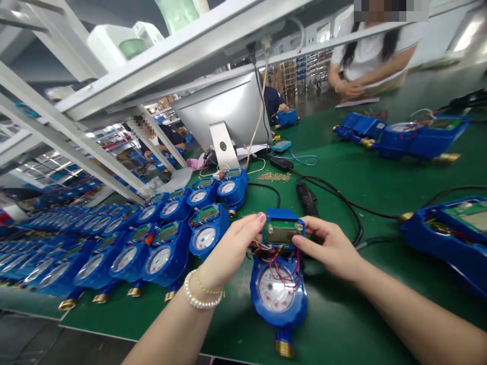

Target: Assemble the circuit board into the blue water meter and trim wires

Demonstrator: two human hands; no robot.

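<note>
A blue water meter [278, 294] with a white dial and a brass end lies on the green table [373, 182] in front of me. Red, yellow and blue wires run from it up to a small blue module with a green circuit board [282, 230]. My left hand [228, 251], with a pearl bracelet on the wrist, pinches the module's left side. My right hand [329, 246] grips its right side. Both hands hold the module just above the meter's upper part.
Several rows of blue meters [152, 243] fill the table to my left. More open blue meters lie at the right [452, 238] and far right [411, 137]. Black cables [335, 195], a pile of small screws [274, 176] and a monitor's back [224, 114] lie ahead. A person [373, 56] stands across the table.
</note>
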